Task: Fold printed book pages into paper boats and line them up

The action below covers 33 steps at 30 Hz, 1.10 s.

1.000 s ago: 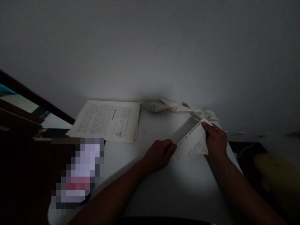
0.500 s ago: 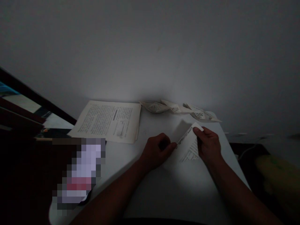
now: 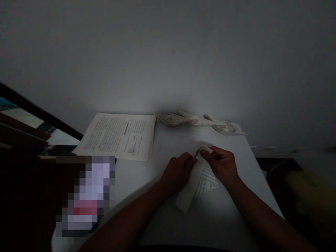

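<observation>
A folded sheet of printed paper point(image 3: 195, 182) is between my hands over the white table. My left hand point(image 3: 180, 169) pinches its upper left edge, thumb and fingers closed. The upper right corner is gripped by my right hand point(image 3: 223, 162), its thumb lying on top of the paper. A long blank flap of the sheet slants down toward me below my left hand, and lines of print show on the part beside it. My left fingertips partly hide the edge they hold.
Folded paper boats point(image 3: 196, 120) stand in a row against the wall point(image 3: 168, 63). A stack of printed sheets point(image 3: 118, 136) lies at the back left of the table point(image 3: 162, 227). A blurred-out phone-like object point(image 3: 89, 196) rests at the left edge. Something yellowish point(image 3: 312, 189) is off the right side.
Both hands have come closer together, the right one moving left and slightly down. The folded paper has turned, and a long blank flap now points down toward me.
</observation>
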Available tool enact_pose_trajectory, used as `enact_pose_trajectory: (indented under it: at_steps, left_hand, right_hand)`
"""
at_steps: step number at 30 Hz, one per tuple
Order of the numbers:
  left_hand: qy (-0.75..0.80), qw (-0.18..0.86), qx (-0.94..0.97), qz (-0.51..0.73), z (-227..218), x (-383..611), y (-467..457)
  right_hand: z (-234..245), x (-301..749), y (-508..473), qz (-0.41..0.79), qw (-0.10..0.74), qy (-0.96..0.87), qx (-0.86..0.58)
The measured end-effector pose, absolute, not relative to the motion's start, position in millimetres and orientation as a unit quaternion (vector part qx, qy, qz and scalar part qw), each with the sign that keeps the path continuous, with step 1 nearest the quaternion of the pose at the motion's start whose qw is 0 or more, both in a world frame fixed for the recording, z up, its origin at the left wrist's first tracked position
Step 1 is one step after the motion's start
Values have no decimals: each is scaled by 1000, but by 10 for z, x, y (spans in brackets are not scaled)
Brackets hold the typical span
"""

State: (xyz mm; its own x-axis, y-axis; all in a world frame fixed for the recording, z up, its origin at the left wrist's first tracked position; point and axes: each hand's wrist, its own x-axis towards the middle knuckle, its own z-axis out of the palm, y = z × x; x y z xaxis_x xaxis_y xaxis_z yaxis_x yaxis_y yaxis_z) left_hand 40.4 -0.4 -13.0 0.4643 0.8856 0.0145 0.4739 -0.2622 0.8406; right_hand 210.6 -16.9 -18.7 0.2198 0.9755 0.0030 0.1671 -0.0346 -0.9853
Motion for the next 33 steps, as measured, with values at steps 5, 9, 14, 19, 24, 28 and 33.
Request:
enact_pose_trajectory:
  at_steps: [5, 9, 14, 19, 24, 28, 33]
  left_hand:
    - [467, 412, 724, 298, -115, 367, 29]
    - [488, 415, 685, 346, -90, 314, 56]
    - [494, 451, 651, 358, -108, 305, 47]
    - [477, 480, 642, 361, -115, 311, 41]
    - [471, 472, 645, 372, -107, 305, 51]
    - [495, 478, 597, 412, -122, 305, 75]
    - [502, 492, 568, 428, -135, 302, 102]
  right_hand:
    - [-162, 2127, -152, 471, 470, -496, -557]
    - [-189, 2127, -166, 510, 439, -520, -526]
    - [-212, 2133, -174, 509, 440, -525, -521]
    - [-187, 2132, -153, 495, 460, -510, -533]
    - [-142, 2118, -147, 480, 480, -494, -543]
    - [-151, 2136, -156, 480, 454, -509, -552]
    - [-154, 2126, -154, 466, 453, -511, -562]
